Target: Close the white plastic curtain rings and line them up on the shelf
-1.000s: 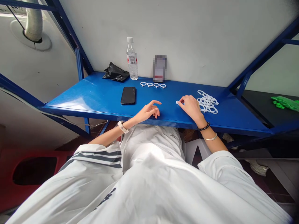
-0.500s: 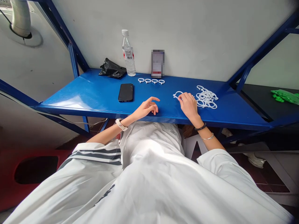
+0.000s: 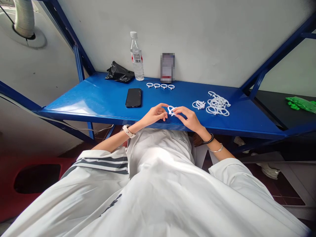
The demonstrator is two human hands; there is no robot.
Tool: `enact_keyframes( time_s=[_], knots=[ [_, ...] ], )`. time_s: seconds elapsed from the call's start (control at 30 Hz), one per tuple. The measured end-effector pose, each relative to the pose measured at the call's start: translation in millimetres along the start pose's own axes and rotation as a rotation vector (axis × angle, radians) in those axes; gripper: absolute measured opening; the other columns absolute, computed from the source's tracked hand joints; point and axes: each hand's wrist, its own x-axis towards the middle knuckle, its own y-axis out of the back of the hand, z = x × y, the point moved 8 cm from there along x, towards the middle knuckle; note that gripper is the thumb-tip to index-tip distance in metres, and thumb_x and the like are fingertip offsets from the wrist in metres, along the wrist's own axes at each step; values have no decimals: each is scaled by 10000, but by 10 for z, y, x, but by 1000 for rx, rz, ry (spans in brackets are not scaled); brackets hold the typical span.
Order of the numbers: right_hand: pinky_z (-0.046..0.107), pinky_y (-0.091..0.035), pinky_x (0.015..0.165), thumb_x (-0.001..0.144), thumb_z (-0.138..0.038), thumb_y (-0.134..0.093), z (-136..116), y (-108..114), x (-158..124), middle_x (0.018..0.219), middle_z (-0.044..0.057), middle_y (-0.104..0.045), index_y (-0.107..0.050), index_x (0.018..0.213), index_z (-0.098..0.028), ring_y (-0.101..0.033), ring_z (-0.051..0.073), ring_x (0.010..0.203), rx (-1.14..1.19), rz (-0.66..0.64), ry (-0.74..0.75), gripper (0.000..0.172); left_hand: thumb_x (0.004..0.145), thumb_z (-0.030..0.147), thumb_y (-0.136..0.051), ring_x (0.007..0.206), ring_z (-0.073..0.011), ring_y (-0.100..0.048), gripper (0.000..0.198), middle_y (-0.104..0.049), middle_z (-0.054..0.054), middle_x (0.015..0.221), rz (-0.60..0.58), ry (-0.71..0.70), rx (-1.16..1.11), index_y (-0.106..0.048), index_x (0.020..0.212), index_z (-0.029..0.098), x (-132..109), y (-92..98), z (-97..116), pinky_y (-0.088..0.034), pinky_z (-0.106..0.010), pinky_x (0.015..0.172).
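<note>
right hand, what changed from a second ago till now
The right hand left the pile of white rings, carrying one ring leftward to the left hand; both now pinch it. The row of four rings, phone and bottle stayed put.

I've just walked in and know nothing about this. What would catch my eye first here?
Probably the bright blue shelf and, at its front edge, the left hand and right hand meeting on one white ring. To the right lies a loose heap of white rings; at the back four rings sit in a neat row, near a black phone and a water bottle.
</note>
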Motion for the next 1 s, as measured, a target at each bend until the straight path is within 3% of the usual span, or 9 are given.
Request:
enact_keyframes(
  time_s=[0.17, 0.3, 0.47, 1.0],
  knots=[
    [415, -576, 941, 952, -495, -598, 56, -73, -4, 1089, 64, -718, -653, 922, -258, -692, 232, 1042, 343, -23, -102, 244, 838, 599, -696, 651, -141, -647, 541, -703, -61, 813, -1, 23, 73, -617, 1088, 125, 10, -18, -16, -517, -266, 643],
    [394, -581, 931, 919, -520, -648, 110, -153, -1, 1056, 59, -709, -665, 918, -243, -698, 215, 995, 481, -84, -141, 278, 834, 626, -682, 624, -131, -610, 515, -687, -61, 743, -3, 29, 151, -684, 884, 113, 4, -33, 23, -463, -233, 574],
    [383, -582, 929, 872, -537, -709, 157, -147, 9, 1019, 55, -704, -665, 918, -225, -708, 200, 925, 594, -88, -189, 319, 845, 601, -676, 608, -107, -569, 494, -670, -43, 711, -21, 28, 179, -696, 877, 109, -1, -39, 54, -437, -214, 570],
    [393, -568, 927, 859, -525, -715, 314, -243, -21, 956, 38, -730, -673, 944, -225, -715, 221, 939, 570, -166, -317, 315, 851, 575, -670, 627, -104, -595, 474, -689, -67, 793, -45, 24, 116, -674, 914, 105, 15, -30, 20, -476, -222, 605]
  ],
)
